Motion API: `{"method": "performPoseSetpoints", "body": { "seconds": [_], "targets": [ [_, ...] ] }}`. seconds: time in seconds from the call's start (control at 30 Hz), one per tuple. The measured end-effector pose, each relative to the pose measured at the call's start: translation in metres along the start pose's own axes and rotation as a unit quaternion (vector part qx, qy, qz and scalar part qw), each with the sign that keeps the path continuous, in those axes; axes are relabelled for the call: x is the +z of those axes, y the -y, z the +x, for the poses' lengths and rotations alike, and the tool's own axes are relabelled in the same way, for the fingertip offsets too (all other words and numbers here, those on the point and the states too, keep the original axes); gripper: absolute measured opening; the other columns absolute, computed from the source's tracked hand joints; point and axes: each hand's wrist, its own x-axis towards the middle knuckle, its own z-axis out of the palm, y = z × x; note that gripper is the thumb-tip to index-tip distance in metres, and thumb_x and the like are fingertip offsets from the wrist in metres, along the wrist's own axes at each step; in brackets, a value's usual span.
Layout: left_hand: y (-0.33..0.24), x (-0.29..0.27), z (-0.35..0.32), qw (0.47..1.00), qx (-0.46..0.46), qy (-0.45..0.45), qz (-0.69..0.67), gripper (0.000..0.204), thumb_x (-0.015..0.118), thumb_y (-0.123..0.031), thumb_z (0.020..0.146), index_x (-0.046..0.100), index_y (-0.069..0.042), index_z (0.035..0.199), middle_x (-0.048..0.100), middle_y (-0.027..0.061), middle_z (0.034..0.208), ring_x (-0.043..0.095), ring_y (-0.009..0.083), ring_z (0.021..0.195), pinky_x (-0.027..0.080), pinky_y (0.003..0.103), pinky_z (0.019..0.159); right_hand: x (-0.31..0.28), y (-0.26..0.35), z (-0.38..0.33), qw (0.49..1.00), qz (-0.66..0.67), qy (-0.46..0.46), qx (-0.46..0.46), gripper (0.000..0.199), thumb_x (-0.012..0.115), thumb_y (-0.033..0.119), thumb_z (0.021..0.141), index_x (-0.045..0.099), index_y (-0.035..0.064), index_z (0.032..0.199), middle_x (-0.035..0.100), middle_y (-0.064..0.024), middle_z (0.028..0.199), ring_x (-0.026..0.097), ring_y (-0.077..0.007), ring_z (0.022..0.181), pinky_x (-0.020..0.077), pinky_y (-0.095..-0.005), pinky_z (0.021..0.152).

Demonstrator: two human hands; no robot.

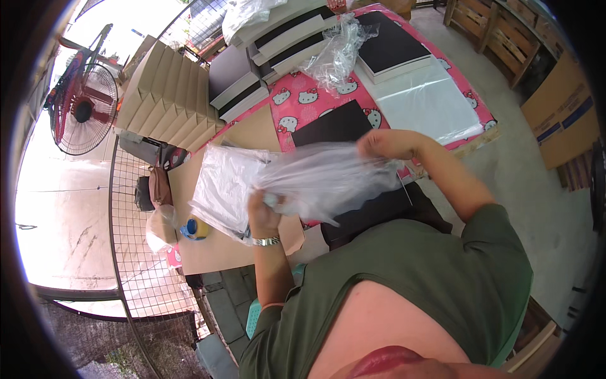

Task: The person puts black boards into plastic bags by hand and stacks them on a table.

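A clear plastic bag (315,180), smeared by motion, is stretched out in front of my body. My left hand (264,211) grips its left end, and a metal band circles that wrist. At the other end, my right hand (386,144) is closed on the bag, higher and farther out. Partly behind the bag lies a flat black sheet or cover (331,123) on a pink patterned tablecloth (287,104). Next to my left hand is a pile of folded white-clear plastic bags (221,180) on brown cardboard (208,252).
Stacked black-covered paper blocks (237,79) and a row of brown wrapped packs (167,95) stand at the far left. Clear plastic sheets (429,104) lie right, below a black-topped stack (391,41). Crumpled plastic (341,54), a tape roll (194,228) and a fan (83,110) are around.
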Motion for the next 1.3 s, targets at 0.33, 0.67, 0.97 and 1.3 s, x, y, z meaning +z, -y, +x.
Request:
{"method": "performPoseSetpoints", "body": {
  "seconds": [0.33,0.67,0.97,1.3],
  "targets": [
    [0.040,-0.031,0.025,0.942,-0.154,0.010,0.298,0.034,0.048,-0.030,0.088,0.054,-0.001,0.105,0.060,0.0105,0.101,0.060,0.0221,0.089,0.050,0.034,0.075,-0.037,-0.001,0.035,0.864,0.409,-0.137,-0.260,0.023,0.054,0.003,0.085,0.051,0.0071,0.108,0.061,-0.0057,0.094,0.061,-0.0152,0.086,0.0509,-0.0301,0.079],
    [0.068,-0.120,0.192,0.904,0.016,-0.218,0.368,0.027,0.059,-0.016,0.077,0.058,-0.001,0.099,0.064,0.0155,0.091,0.064,0.0239,0.073,0.048,0.031,0.057,-0.114,-0.052,0.105,0.942,-0.062,-0.327,-0.044,0.039,0.055,0.006,0.069,0.052,0.0050,0.108,0.059,-0.0133,0.099,0.060,-0.0246,0.086,0.0501,-0.0328,0.074],
    [0.119,-0.111,0.255,0.791,0.023,-0.121,0.600,0.028,0.048,-0.018,0.077,0.065,-0.001,0.090,0.062,0.0273,0.084,0.061,0.0366,0.078,0.046,0.039,0.066,-0.148,-0.121,0.151,0.718,-0.520,-0.457,0.072,0.037,0.050,0.008,0.073,0.053,-0.0017,0.109,0.058,-0.0255,0.098,0.054,-0.0406,0.098,0.0462,-0.0448,0.082],
    [0.084,-0.085,0.213,0.860,-0.015,-0.189,0.474,0.022,0.055,-0.018,0.074,0.057,0.004,0.075,0.056,0.0125,0.060,0.056,0.0220,0.056,0.042,0.035,0.051,-0.080,-0.041,0.123,0.703,-0.540,-0.456,0.079,0.023,0.045,0.011,0.080,0.060,-0.0029,0.091,0.061,-0.0228,0.091,0.062,-0.0347,0.086,0.0499,-0.0427,0.075]
  ]
}}
